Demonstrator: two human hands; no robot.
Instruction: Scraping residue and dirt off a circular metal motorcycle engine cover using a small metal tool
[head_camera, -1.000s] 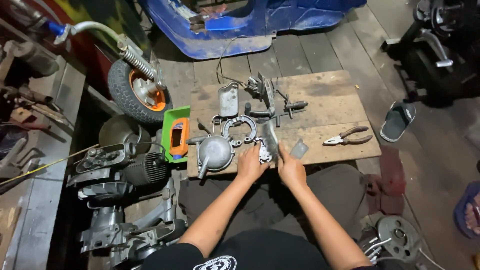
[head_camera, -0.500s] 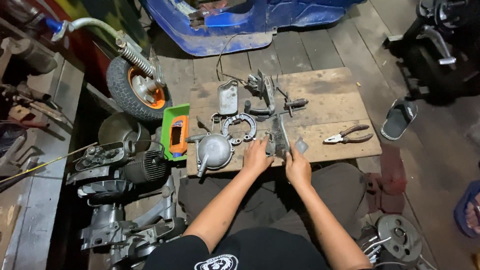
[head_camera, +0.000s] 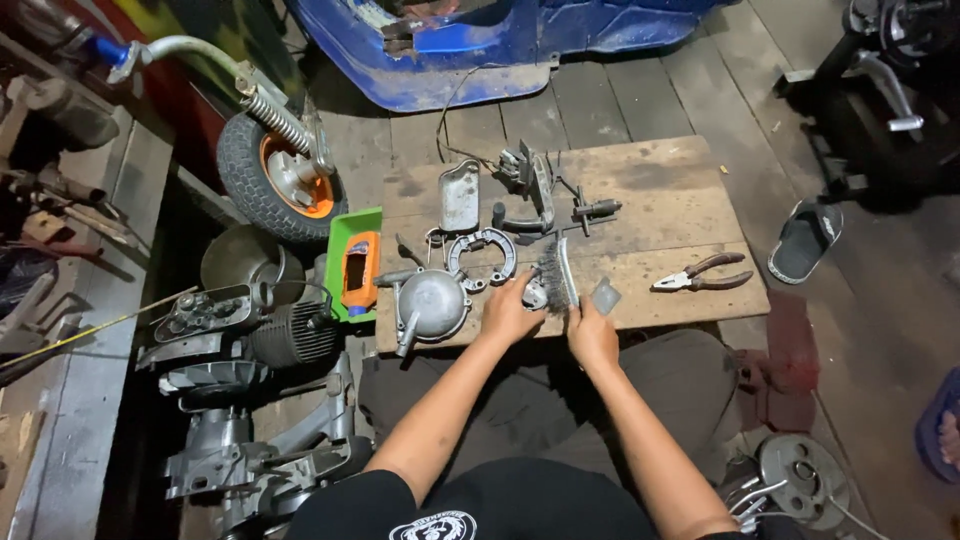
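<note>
Right hand (head_camera: 592, 335) has shifted onto the wire brush (head_camera: 562, 272); left hand (head_camera: 510, 312) apparently grips a small part (head_camera: 535, 296).

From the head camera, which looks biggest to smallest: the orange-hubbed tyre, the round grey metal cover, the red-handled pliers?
1. Orange-hubbed black tyre, clearly largest.
2. Round grey metal cover.
3. Red-handled pliers, slimmest, though nearly as long as the cover is wide.

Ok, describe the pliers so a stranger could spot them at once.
Find the wooden board on the plank floor in front of the seated person. At its near right corner, apart from the cluster of grey metal parts, lie the pliers. They are the only tool with dark red handles, which point right toward the sandal.
</note>
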